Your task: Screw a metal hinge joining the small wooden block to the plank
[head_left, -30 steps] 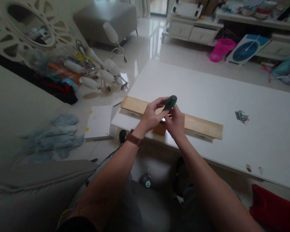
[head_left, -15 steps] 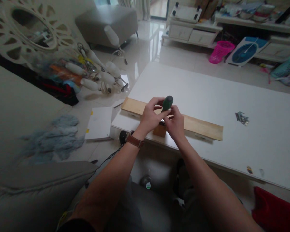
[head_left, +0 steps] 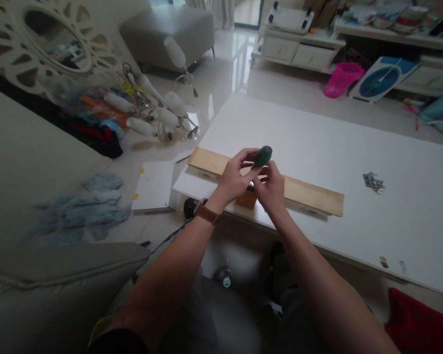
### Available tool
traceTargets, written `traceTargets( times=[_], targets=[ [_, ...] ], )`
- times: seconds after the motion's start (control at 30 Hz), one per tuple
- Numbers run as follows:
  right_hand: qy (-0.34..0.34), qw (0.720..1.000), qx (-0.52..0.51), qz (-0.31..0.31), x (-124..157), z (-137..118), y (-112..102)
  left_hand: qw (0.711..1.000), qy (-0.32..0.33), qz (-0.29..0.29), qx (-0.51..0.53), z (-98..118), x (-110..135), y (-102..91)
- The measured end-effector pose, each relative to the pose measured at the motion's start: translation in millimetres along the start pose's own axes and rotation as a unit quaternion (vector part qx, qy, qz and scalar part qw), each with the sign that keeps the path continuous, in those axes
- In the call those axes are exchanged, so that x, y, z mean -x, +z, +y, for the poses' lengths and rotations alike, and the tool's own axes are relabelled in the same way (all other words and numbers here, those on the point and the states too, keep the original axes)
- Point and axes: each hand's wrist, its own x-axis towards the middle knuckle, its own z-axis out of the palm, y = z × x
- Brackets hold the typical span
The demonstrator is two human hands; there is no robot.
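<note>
A long wooden plank (head_left: 310,195) lies across the near part of the white table (head_left: 317,142). A small wooden block (head_left: 246,199) stands at the table's front edge against the plank. A green-handled screwdriver (head_left: 262,156) stands upright over the block. My left hand (head_left: 233,178), with a brown watch at the wrist, pinches the handle from the left. My right hand (head_left: 270,188) is closed around the shaft just below it. The tip and what it touches are hidden by my fingers.
A small pile of metal hinges (head_left: 372,181) lies on the table's right side. On the floor to the left are a white board (head_left: 153,186), a chandelier with white shades (head_left: 158,110) and a bluish cloth (head_left: 92,206). A red cloth (head_left: 421,324) lies at the lower right.
The screwdriver handle has swayed slightly between the frames while both hands stayed on it over the block. The view shifted a little.
</note>
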Motion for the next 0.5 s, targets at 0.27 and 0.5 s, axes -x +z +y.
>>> traceTargets(
  times=[0.27,0.5],
  targets=[
    [-0.011,1.0,0.017,0.013,-0.2,1.5,1.7,0.999,-0.004,0.02,-0.044,4.1,0.2,0.5],
    [-0.021,0.999,0.028,0.014,1.4,-2.7,-1.7,1.0,0.003,-0.011,-0.016,7.7,0.5,-1.6]
  ],
)
